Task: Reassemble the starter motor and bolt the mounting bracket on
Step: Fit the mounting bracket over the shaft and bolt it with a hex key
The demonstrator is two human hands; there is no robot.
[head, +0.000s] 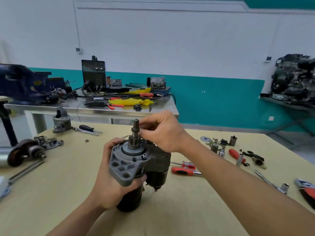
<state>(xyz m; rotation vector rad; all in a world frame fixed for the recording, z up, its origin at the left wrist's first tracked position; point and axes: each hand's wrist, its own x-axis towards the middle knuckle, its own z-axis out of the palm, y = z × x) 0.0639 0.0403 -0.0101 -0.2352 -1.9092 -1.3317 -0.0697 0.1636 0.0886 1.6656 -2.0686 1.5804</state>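
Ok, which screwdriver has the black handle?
The black-handled screwdriver lies at the back left, beside the grey metal part. The big screwdriver right of the motor is red.

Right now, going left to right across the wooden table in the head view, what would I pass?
armature → grey housing → black screwdriver → starter motor → red screwdriver → socket wrench

Left hand grips starter motor; right hand pinches its shaft.
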